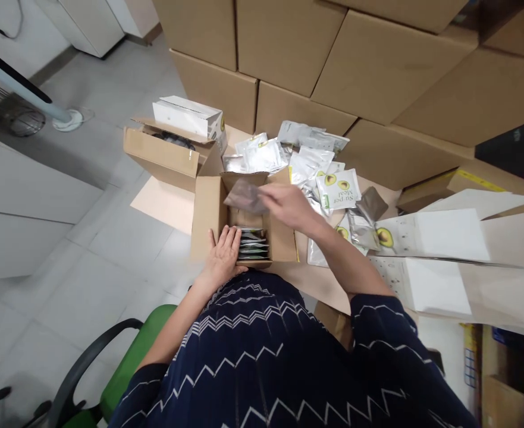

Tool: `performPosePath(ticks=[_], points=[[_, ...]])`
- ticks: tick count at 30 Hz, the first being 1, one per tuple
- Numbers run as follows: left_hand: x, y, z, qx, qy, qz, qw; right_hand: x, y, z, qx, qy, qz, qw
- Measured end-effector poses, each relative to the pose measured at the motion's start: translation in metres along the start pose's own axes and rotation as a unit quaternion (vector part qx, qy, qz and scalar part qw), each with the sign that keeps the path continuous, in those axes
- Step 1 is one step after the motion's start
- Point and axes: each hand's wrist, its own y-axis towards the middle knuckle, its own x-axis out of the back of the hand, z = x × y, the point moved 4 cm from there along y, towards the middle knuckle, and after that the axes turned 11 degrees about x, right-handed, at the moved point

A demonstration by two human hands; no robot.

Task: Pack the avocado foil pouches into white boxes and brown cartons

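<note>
An open cardboard box point(208, 208) stands on the table close to my body, its flaps spread outward. Several flat packets point(253, 245) are lined up on edge in its near part. My left hand point(225, 246) rests with fingers stretched out over the box's left rim, fingertips by the packets. Above the far part of the box, my right hand point(284, 204) pinches a greyish sachet point(245, 196), blurred by motion. To the right of the box lies a loose heap of silvery and white pouches; one printed pouch point(339, 189) shows avocados.
Large cartons point(288, 41) are stacked behind the table. A second open carton point(163, 151) and a white box point(188, 116) stand at the back left. White avocado-printed boxes point(449, 235) lie on the right. A green chair point(139, 351) is at lower left.
</note>
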Motion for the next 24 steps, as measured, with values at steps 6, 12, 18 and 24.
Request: performPosePath(ticks=[6,12,18,24], points=[[-0.001,0.0,0.0,-0.001,-0.004,0.003,1.0,-0.089,0.033,-0.019,-0.013,-0.043,0.271,0.962],[-0.001,-0.001,-0.001,-0.001,0.003,0.003,1.0,-0.118,0.036,-0.03,-0.024,-0.069,0.42,0.904],[0.006,0.002,-0.002,0.029,0.027,0.012,0.999,-0.12,0.034,-0.023,0.025,-0.062,0.471,0.88],[0.006,0.009,-0.002,0.029,0.053,0.032,0.998,-0.105,0.035,-0.012,0.038,0.019,0.462,0.886]])
